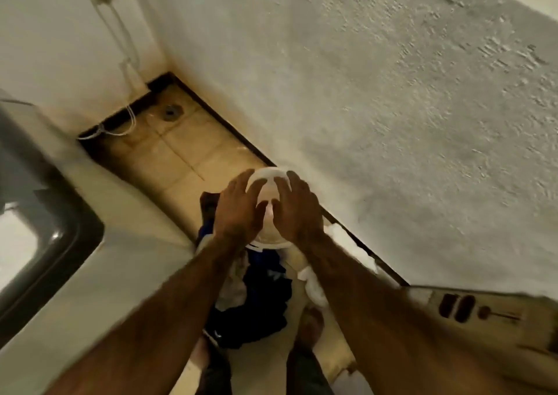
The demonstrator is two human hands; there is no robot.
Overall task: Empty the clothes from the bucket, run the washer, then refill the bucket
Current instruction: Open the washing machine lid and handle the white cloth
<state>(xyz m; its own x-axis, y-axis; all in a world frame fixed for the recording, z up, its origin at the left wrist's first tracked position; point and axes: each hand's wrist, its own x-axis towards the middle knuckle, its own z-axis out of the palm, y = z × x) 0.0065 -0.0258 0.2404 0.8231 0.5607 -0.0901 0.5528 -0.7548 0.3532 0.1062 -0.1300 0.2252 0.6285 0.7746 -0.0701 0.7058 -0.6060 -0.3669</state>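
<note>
Bucket of white translucent plastic hangs tipped above dark blue and white clothes heaped on the tiled floor, left hand and right hand each wrapped closed around its sides.

a home laundry corner: beige tiled floor with a round metal drain, rough white plastered wall, and a grey-lidded white washing machine at the left.
</note>
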